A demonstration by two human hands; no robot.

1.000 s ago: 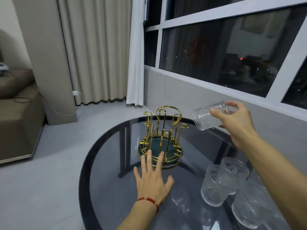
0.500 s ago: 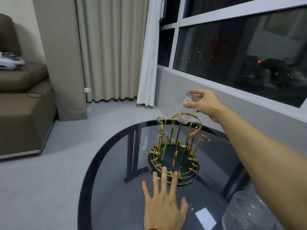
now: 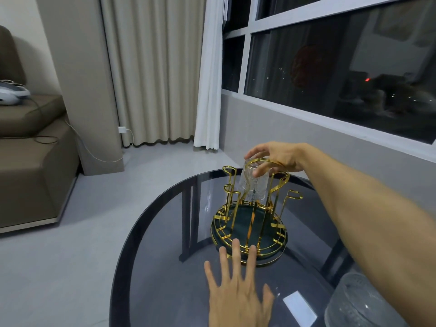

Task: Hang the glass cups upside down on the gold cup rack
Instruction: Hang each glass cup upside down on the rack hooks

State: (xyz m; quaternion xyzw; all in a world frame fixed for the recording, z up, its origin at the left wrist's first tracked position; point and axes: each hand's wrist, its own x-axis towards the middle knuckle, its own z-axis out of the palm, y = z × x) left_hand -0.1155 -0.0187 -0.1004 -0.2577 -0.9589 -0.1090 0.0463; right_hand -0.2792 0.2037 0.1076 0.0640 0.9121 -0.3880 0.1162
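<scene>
The right hand (image 3: 274,159) is gripping an upturned glass cup (image 3: 254,184) by its base, fingers curled around the top, and is lowering it over a prong on the far side of the gold rack (image 3: 251,223). To do this well, the cup's mouth should be kept level and centred on the prong, so the rim is not knocking the tall handle loop beside it, and the grip should be loosened only once the glass is resting on the prong. The left hand (image 3: 238,296) is lying flat and spread on the tabletop (image 3: 165,267), fingertips touching the rack's near rim, likely steadying it. The cup is clear, ribbed glass, looking slippery and breakable, with gold wire showing through it. The rack is standing near the table's far edge; another glass (image 3: 361,303) is sitting at the near right edge.
</scene>
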